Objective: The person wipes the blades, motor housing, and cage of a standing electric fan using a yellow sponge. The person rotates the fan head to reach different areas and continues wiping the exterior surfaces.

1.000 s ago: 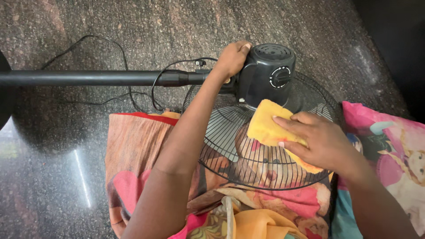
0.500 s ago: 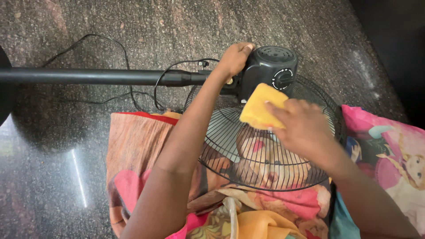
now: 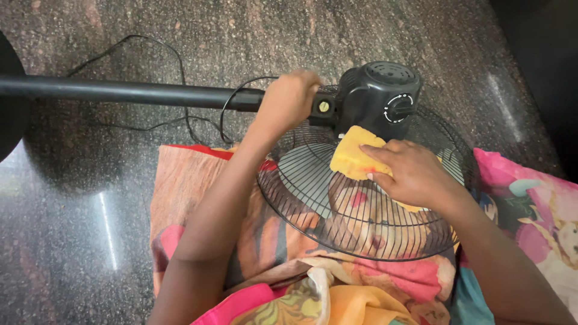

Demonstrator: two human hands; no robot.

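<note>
The yellow, soft-looking sponge block sits pressed against the black round wire grille of a pedestal fan lying on its side, just below the black plastic motor housing with its round dial. The right hand lies over the sponge from the right, its fingers spread across the top and closed on it, so only the sponge's left part and a sliver at the near right show. The left hand wraps round the fan's neck where the black metal pole meets the housing, fingers curled tight on the joint (a small brass-coloured screw shows just right of them).

The pole runs off to the left to the edge of a dark round base. A thin black power cord loops on the floor on both sides of the pole and arcs back to the neck. The grille rests on a printed cloth in orange, red and pink across the person's lap; a pink cartoon-printed cushion lies at the right. The left forearm crosses the near left of the grille and hides part of it. Beneath everything is a dark, speckled, polished stone floor with a streak of glare at the near left.
</note>
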